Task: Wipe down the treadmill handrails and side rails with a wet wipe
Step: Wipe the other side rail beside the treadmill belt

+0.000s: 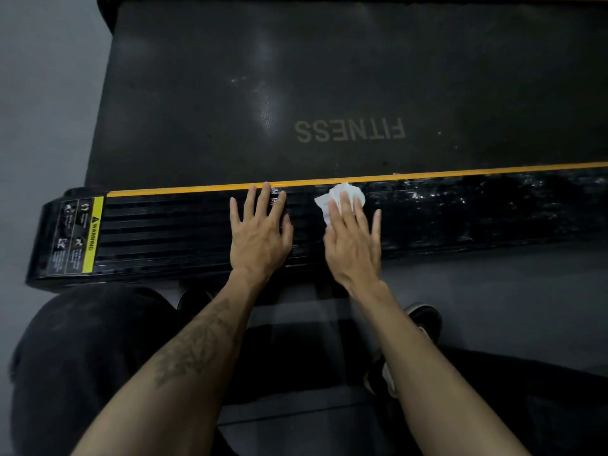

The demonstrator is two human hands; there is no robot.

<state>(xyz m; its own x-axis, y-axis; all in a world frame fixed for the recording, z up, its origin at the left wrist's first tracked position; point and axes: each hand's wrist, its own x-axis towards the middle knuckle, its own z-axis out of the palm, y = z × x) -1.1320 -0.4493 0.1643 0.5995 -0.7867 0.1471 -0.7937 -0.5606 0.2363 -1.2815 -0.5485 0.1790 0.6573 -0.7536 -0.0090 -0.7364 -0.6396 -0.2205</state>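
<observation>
A black ribbed side rail [171,232] of the treadmill runs across the view, edged with an orange stripe along its far side. My right hand [353,238] lies flat with straight fingers on a crumpled white wet wipe [342,194], pressing it onto the rail near the orange stripe. Flat on the rail just to the left of it rests my left hand [261,232], fingers spread and holding nothing. To the right of the wipe the rail surface glistens wet.
The dark running belt [329,77] with the word FITNESS lies beyond the rail. A yellow warning label [93,235] marks the rail's left end. Grey floor [39,93] lies to the left. My dark-clothed knees and a shoe [424,320] are below the rail.
</observation>
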